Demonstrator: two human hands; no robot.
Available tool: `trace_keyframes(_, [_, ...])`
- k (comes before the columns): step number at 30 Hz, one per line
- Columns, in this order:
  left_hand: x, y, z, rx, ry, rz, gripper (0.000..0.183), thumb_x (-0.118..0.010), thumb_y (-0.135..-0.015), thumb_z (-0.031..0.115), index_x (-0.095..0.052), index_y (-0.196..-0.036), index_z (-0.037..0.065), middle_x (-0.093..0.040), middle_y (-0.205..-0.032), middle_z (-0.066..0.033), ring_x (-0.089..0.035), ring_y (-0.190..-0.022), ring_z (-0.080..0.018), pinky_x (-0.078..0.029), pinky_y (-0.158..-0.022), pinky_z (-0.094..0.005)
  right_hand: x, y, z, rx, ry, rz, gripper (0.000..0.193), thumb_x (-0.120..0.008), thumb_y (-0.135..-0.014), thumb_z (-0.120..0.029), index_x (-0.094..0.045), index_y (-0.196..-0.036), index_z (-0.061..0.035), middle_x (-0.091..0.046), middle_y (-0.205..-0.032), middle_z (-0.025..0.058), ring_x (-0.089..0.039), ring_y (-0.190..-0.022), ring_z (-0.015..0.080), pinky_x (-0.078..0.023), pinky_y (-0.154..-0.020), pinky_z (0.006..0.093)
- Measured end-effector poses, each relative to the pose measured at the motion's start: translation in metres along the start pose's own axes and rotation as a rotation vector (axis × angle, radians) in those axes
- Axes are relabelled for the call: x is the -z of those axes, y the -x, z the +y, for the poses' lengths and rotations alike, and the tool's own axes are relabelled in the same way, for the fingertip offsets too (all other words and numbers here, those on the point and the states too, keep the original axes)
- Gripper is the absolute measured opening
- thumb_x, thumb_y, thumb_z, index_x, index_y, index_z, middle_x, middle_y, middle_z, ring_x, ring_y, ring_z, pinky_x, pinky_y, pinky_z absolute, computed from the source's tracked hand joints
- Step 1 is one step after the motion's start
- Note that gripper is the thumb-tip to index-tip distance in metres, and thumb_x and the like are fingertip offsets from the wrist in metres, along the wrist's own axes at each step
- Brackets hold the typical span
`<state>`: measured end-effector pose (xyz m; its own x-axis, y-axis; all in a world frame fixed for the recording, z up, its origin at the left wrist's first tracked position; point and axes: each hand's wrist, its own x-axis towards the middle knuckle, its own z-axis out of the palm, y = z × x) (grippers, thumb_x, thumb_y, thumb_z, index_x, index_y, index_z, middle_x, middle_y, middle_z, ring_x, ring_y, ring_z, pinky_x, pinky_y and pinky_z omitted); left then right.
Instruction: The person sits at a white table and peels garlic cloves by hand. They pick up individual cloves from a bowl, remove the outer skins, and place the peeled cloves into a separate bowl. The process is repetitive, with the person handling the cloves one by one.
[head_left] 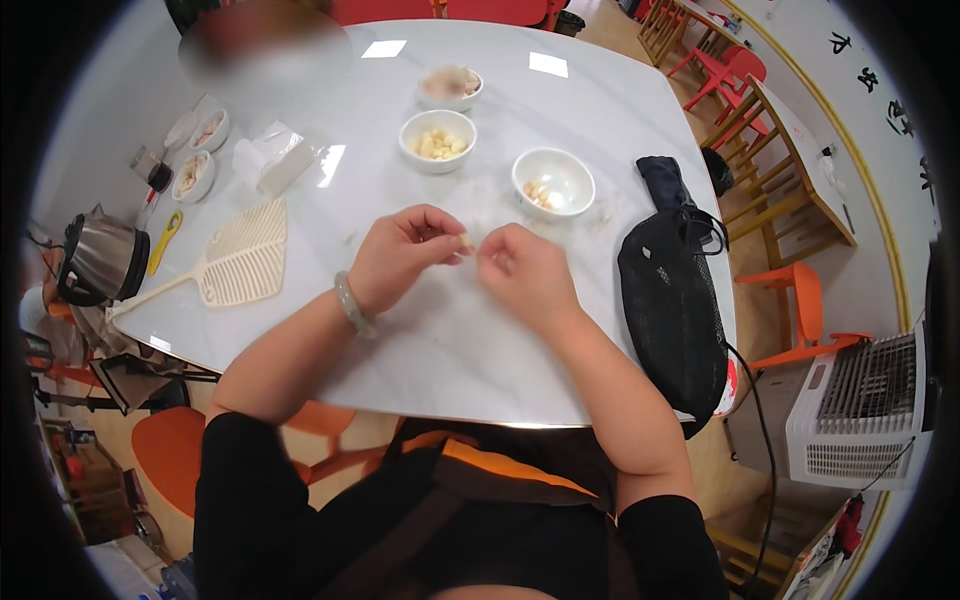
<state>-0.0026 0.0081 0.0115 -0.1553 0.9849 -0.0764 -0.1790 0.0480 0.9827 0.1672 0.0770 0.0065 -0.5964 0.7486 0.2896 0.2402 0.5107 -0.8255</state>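
Together, the thumb and fingers of our left hand (405, 255) seem to close on a small pale clove (466, 242), held at the very tips. Our right hand (525, 275) is just beside it, its fingers curled in and nearly together; whether they touch the clove, or pinch anything themselves, we cannot tell. The clove sits between our two hands, mostly at the left fingertips, and it is too small for us to make out its long axis.

Beyond the fingers, the white bowl on the right (572, 182), with a few cloves (540, 195) in it, lies ahead and to the right of our grip, and our right hand is the nearer to it. The middle bowl (438, 167), holding far more pale cloves (438, 144), stands farther ahead and slightly left. Behind that is a back bowl (470, 101), its contents partly blurred.

Farther out on our white table (430, 370), a cream fly swatter (245, 260) lies left of our left forearm, with a kettle (108, 258) past its handle. A black mesh bag (672, 310) lies lengthwise beyond our right forearm.
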Motion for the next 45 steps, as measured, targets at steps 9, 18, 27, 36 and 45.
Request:
trace_keyframes(9, [0.000, -0.004, -0.004, -0.003, -0.055, -0.010, 0.013, -0.057, -0.085, 0.006, -0.057, -0.098, 0.001, -0.063, -0.094, -0.0067, -0.061, -0.083, -0.0122, -0.050, -0.073, -0.0249, 0.000, -0.004, 0.016, -0.097, 0.129, -0.068, 0.009, -0.062, -0.075, -0.012, -0.058, -0.078, -0.0046, -0.059, -0.061, 0.0095, -0.057, -0.056, 0.0230, -0.045, -0.054, 0.0324])
trace_keyframes(18, [-0.003, -0.002, -0.004, 0.024, -0.260, 0.009, 0.012, -0.058, -0.085, 0.008, -0.059, -0.097, 0.004, -0.062, -0.085, -0.0019, -0.060, -0.074, -0.0086, -0.048, -0.063, -0.0220, 0.005, -0.004, 0.008, -0.160, 0.161, -0.101, 0.008, -0.060, -0.075, -0.012, -0.057, -0.080, -0.0068, -0.061, -0.066, 0.0109, -0.059, -0.060, 0.0238, -0.046, -0.057, 0.0324])
trace_keyframes(27, [-0.015, -0.001, -0.008, -0.368, -0.772, 0.029, 0.010, -0.068, -0.079, 0.011, -0.066, -0.082, 0.002, -0.056, -0.070, -0.0030, -0.049, -0.059, -0.0104, -0.043, -0.055, -0.0246, 0.008, -0.002, 0.022, -0.061, 0.121, 0.020, 0.013, -0.063, -0.076, -0.017, -0.060, -0.081, -0.0054, -0.061, -0.067, 0.0114, -0.060, -0.062, 0.0234, -0.046, -0.058, 0.0325])
trace_keyframes(36, [-0.002, -0.009, -0.012, -0.329, -0.883, 0.030, 0.016, -0.059, -0.086, 0.015, -0.065, -0.092, 0.001, -0.060, -0.076, -0.0098, -0.056, -0.069, -0.0193, -0.046, -0.066, -0.0299, 0.003, -0.003, 0.024, -0.101, 0.006, 0.054, 0.015, -0.062, -0.078, -0.018, -0.060, -0.081, -0.0038, -0.057, -0.062, 0.0085, -0.054, -0.057, 0.0179, -0.043, -0.055, 0.0308])
trace_keyframes(45, [0.010, -0.007, 0.001, -0.001, -0.500, 0.052, 0.020, -0.053, -0.091, 0.018, -0.065, -0.090, 0.002, -0.056, -0.075, -0.0002, -0.046, -0.064, -0.0059, -0.039, -0.056, -0.0223, 0.003, -0.003, 0.022, -0.142, 0.028, 0.054, 0.015, -0.060, -0.078, -0.017, -0.060, -0.085, -0.0028, -0.059, -0.065, 0.0091, -0.057, -0.061, 0.0192, -0.045, -0.059, 0.0307])
